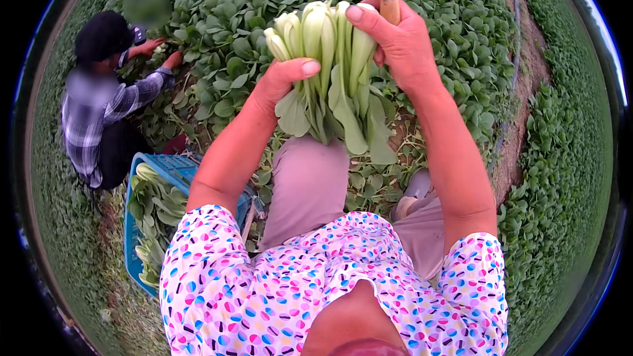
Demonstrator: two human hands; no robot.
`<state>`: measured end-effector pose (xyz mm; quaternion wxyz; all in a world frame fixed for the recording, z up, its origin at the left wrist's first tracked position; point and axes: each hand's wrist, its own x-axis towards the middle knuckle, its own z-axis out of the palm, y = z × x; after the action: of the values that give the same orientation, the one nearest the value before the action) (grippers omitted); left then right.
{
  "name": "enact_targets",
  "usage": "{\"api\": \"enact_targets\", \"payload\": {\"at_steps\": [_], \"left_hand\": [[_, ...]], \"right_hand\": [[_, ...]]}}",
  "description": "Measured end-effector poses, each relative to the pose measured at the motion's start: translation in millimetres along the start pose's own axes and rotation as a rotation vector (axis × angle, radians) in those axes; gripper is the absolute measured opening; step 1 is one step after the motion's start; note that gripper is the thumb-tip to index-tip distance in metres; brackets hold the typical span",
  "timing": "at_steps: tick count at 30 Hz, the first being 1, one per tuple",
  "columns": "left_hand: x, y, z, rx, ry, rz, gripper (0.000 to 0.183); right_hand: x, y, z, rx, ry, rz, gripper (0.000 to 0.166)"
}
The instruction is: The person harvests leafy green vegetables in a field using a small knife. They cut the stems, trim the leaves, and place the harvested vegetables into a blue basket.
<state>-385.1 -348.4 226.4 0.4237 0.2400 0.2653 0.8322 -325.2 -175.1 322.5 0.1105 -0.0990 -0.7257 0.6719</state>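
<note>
Several heads of bok choy are bunched between my hands, pale stalk ends up and green leaves hanging down over my knee. My left hand is closed around the bunch's left side, thumb across the stalks. My right hand grips the right side of the bunch, its thumb near the cut ends. The same hand holds a wooden-handled knife with a metal collar; its blade points up and runs out of the picture's top, so its full shape is hidden.
A blue plastic crate holding more bok choy stands at my left. Beyond it a co-worker in a checked shirt crouches, hands among the plants. Dense leafy rows grow ahead. A thin hose runs along bare soil at the right.
</note>
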Motion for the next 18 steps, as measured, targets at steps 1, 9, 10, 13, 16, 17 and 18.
{"api": "enact_targets", "payload": {"at_steps": [1, 9, 10, 13, 16, 17, 18], "left_hand": [[-7.5, 5.3, 3.2, 0.002, -0.012, 0.064, 0.075], [-145.7, -4.1, -29.8, -0.119, 0.224, 0.348, 0.062], [-175.3, -7.8, -31.4, -0.126, 0.277, 0.374, 0.062], [-272.1, -15.3, -37.2, -0.072, 0.559, 0.382, 0.061], [-358.2, -3.8, -34.8, 0.055, 0.939, 0.427, 0.056], [-391.1, 19.8, -35.0, 0.126, 1.057, 0.41, 0.053], [-419.2, 41.6, -35.5, 0.238, 1.159, 0.421, 0.051]], "right_hand": [[3.7, -5.9, 11.2, -0.031, -0.023, 0.006, 0.047], [-18.5, 31.4, 109.0, 0.062, -0.446, 0.058, 0.048], [-29.9, 31.9, 116.5, 0.096, -0.504, 0.072, 0.048], [-30.2, 61.3, 86.4, 0.037, -0.478, 0.129, 0.046], [-5.9, 101.7, 7.0, -0.063, -0.359, 0.202, 0.04], [7.3, 118.0, -24.5, -0.061, -0.323, 0.241, 0.039], [18.2, 131.8, -56.9, -0.044, -0.235, 0.275, 0.037]]}}
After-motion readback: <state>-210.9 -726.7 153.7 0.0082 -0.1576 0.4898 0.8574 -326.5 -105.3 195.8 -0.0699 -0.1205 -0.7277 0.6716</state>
